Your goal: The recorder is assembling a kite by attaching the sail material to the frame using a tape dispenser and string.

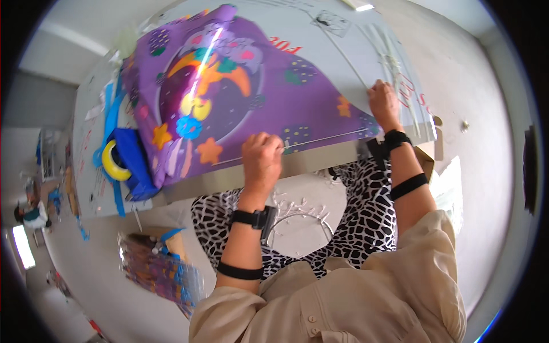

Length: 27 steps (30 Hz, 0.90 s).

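A glossy purple sheet, printed with stars, berries and a moon, lies over the near part of the table and narrows to a point at the right. A thin white rod or cord runs along its near edge. My left hand is closed at that edge, over the thin white line; what its fingers pinch is hidden. Beyond the sheet's right tip, my right hand is closed too, its fingertips pressed together. Whether it grips the tip, a cord or something else cannot be made out.
A blue tape dispenser with a yellow roll stands left of the sheet, by blue strips. Thin pale strands lie at the table's right. On the floor are a clear bag of colourful sheets and white plastic.
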### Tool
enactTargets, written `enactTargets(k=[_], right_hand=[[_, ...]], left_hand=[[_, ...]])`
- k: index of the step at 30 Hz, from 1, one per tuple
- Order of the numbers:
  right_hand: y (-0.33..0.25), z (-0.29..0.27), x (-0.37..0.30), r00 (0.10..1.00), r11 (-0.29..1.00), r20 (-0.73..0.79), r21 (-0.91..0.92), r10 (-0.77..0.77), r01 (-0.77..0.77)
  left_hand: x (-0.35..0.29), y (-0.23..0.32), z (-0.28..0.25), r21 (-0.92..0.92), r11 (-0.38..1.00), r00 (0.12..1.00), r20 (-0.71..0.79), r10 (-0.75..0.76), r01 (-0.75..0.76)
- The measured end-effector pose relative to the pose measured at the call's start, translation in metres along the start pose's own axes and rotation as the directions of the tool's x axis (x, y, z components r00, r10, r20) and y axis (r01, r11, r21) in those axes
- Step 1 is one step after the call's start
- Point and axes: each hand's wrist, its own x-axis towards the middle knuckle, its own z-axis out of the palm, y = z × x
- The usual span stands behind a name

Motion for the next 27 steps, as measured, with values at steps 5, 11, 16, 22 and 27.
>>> enactTargets(k=[5, 11, 16, 22, 27], right_hand=[[-0.045, -0.042, -0.014, 0.994, 0.931, 0.021, 0.352, -0.109, 0.095], [-0.149, -0.093, -0.14, 0.802, 0.409, 0.512, 0.832, -0.308, -0.375], [-0.21, -0.109, -0.242, 0.393, 0.379, 0.674, 0.703, -0.626, -0.601], [-0.24, -0.107, -0.303, 0.09, 0.472, 0.724, 0.533, -0.684, -0.702], [-0.249, -0.102, -0.315, 0.073, 0.502, 0.71, 0.563, -0.701, -0.657]], left_hand=[[-0.002, 0.011, -0.029, -0.07, 0.996, 0.991, -0.117, -0.069, 0.061], [-0.056, -0.041, -0.137, 0.042, 0.972, 0.878, -0.439, -0.19, 0.231], [-0.111, -0.115, -0.229, -0.057, 0.83, 0.54, -0.734, -0.411, 0.555], [-0.101, -0.145, -0.277, -0.549, 0.45, 0.367, -0.26, -0.893, 0.705], [-0.087, -0.16, -0.286, -0.491, 0.372, 0.402, -0.048, -0.914, 0.787]])
